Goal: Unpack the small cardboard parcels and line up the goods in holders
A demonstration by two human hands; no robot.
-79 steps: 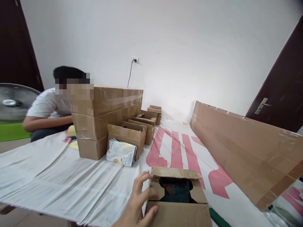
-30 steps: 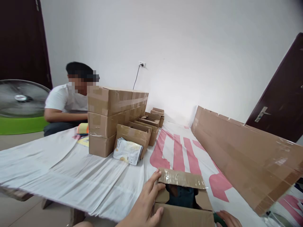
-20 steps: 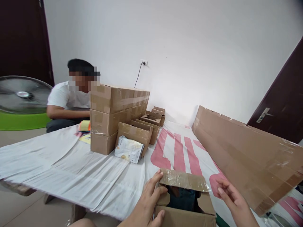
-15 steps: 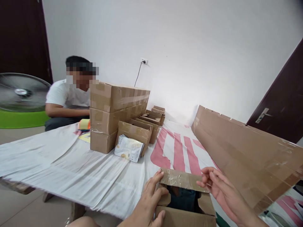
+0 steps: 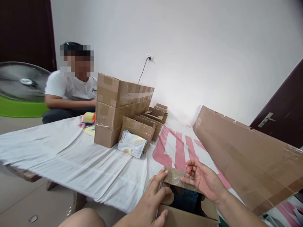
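An open cardboard box [image 5: 189, 217] stands at the near edge of the table, dark inside, with a strip of clear tape on its far flap [image 5: 174, 177]. My left hand [image 5: 153, 198] grips the box's left side, its fingers over the side flap and the thumb on the near wall. Above the far flap is my right hand [image 5: 204, 179], fingers loosely curled and apart, with nothing visible in them. Whether its lowest finger touches the flap I cannot tell.
Stacked taped boxes [image 5: 107, 115] stand left of centre. Beside them is a row of open boxes [image 5: 151, 126], the nearest with white printed packets [image 5: 132, 143] leaning on it. A long cardboard sheet [image 5: 243, 154] borders the right. A person [image 5: 71, 91] sits at the left near a fan [image 5: 25, 82].
My right hand has moved left and slightly up, over the middle of the far flap. My left hand keeps its grip on the box. The camera view has shifted slightly.
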